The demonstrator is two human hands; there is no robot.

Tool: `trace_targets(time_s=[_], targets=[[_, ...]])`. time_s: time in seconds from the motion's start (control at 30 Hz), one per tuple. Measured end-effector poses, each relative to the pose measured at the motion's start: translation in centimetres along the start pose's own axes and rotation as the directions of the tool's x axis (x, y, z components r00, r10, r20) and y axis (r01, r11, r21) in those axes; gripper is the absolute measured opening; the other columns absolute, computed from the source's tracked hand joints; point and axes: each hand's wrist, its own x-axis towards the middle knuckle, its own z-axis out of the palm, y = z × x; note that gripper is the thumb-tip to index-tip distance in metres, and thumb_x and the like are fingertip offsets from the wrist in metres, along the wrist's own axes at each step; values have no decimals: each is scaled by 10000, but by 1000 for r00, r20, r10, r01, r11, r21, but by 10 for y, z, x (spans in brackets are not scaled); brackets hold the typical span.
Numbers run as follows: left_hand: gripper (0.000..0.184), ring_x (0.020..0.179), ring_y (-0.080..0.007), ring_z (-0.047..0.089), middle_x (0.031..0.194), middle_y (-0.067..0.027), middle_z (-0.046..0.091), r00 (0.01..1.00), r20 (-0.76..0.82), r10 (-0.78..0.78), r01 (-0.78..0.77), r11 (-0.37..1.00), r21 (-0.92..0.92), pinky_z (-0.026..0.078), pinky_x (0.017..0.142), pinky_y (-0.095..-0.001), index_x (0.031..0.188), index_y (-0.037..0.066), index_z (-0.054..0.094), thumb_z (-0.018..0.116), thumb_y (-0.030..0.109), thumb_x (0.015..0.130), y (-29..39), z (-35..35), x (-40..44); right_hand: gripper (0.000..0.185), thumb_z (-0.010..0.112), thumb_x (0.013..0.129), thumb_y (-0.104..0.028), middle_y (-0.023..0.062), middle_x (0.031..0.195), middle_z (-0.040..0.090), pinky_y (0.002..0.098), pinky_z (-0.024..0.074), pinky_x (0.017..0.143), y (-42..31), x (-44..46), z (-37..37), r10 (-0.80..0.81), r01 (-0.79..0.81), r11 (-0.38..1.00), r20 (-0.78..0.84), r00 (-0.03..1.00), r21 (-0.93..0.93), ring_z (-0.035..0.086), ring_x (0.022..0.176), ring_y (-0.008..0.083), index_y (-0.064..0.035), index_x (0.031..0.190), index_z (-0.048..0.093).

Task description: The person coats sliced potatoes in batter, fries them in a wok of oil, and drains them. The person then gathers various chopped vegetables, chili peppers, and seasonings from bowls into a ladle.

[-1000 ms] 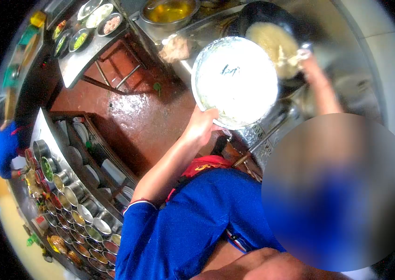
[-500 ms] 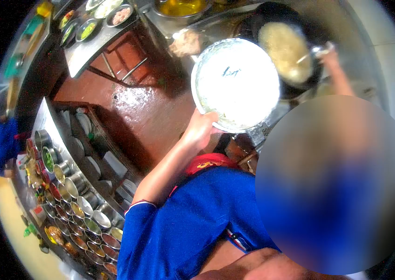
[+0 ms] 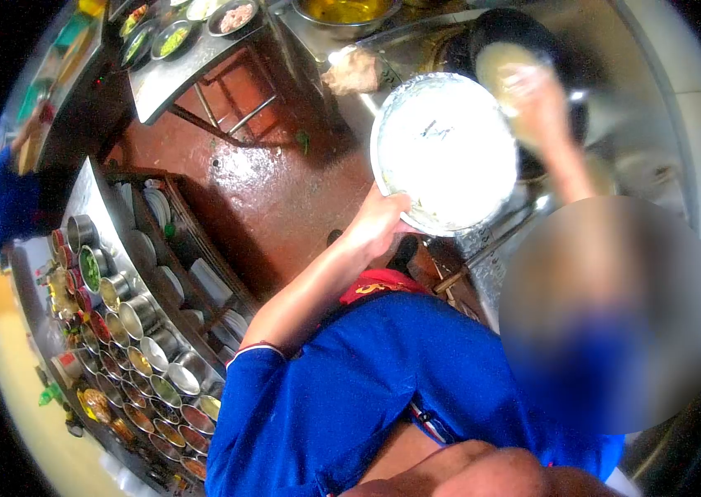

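My left hand (image 3: 385, 222) grips the near rim of a round, overexposed white dish (image 3: 447, 157), which looks like a shallow basin; dark marks show on its surface. Beyond it on the right sits a dark wok (image 3: 506, 31) with a pale yellowish mass (image 3: 495, 68) inside. Over the wok's right part is my right hand (image 3: 539, 101), smeared by motion. I cannot make out its fingers or whether anything is in them. A blurred disc hides much of my right arm.
A metal bowl of yellow liquid (image 3: 345, 10) stands at the back beside a crumpled, light brown lump (image 3: 353, 71). Bowls of chopped food (image 3: 173, 40) rest on a steel table at upper left. Several metal pots (image 3: 139, 315) line the left counter. Another person's blue sleeve (image 3: 9, 199) shows far left.
My right hand has moved left from the wok's right rim to above its contents. The view has shifted; my left hand still grips the white dish.
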Motion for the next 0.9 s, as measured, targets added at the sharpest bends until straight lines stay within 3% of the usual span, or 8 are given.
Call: trace_targets(time_s=[0.07, 0.13, 0.33, 0.47, 0.6, 0.77, 0.87, 0.9], targets=[[535, 970, -347, 647, 1167, -252, 568, 1000, 9, 11, -11, 1000, -12, 587, 768, -468, 1325, -85, 328, 453, -51, 805, -2, 1, 3, 373, 600, 818, -163, 189, 1096, 611, 397, 469, 881, -83, -16, 10, -90, -66, 951, 474, 876, 302, 592, 1027, 325, -48, 1172, 589], [538, 966, -344, 648, 1168, -247, 568, 999, 33, 11, -11, 1000, 2, 588, 762, -469, 1322, -78, 334, 453, -54, 798, -2, 1, 6, 433, 635, 774, -158, 199, 1133, 566, 421, 472, 874, -111, -40, 54, -306, 251, 944, 291, 906, 213, 578, 1020, 356, -38, 1184, 562], [556, 971, -342, 644, 1180, -242, 562, 999, 33, -24, 24, 1000, 1, 589, 754, -471, 1326, -66, 335, 447, -65, 782, 4, 0, -3, 412, 652, 759, -159, 206, 1081, 544, 466, 488, 808, -128, -49, 64, -331, 217, 939, 528, 782, 267, 583, 932, 399, -2, 1127, 553], [583, 989, -352, 636, 1187, -247, 557, 1000, 3, -26, 26, 1000, 1, 585, 771, -480, 1347, -62, 312, 446, -69, 780, -3, -6, 0, 338, 608, 824, -212, 249, 967, 614, 448, 490, 806, -68, -62, 59, -243, 187, 969, 492, 836, 161, 604, 911, 402, -7, 1091, 574], [598, 1015, -363, 625, 1199, -258, 548, 1000, 11, -24, 24, 1000, 0, 577, 795, -490, 1359, -67, 292, 440, -74, 780, -5, -16, -5, 363, 567, 861, -188, 252, 1001, 628, 435, 485, 827, -48, -43, -21, 351, -373, 926, 233, 907, 59, 613, 945, 400, 29, 1152, 557], [599, 1021, -386, 619, 1208, -274, 535, 1000, 4, 14, -14, 999, -39, 591, 742, -490, 1369, -47, 283, 417, -96, 787, -1, -10, -3, 395, 506, 881, -125, 261, 1070, 607, 443, 471, 885, 7, -51, -25, 194, -197, 977, -42, 980, -80, 595, 1018, 382, 26, 1246, 515], [576, 977, -359, 641, 1199, -272, 541, 1000, 3, 15, -15, 999, 40, 590, 776, -467, 1344, -83, 295, 428, -79, 784, 6, -2, -5, 305, 475, 820, -38, 279, 1052, 608, 448, 465, 898, -71, -55, -10, 203, -50, 968, 650, 733, -246, 594, 1007, 381, 68, 1085, 581], [574, 976, -357, 641, 1197, -274, 541, 1000, 4, 6, -7, 999, 41, 592, 772, -463, 1341, -86, 296, 429, -79, 783, 4, -1, -3, 299, 486, 783, -21, 281, 1018, 615, 456, 479, 854, -71, -78, 17, -12, 99, 983, 485, 874, -154, 602, 983, 380, 88, 1046, 578]])
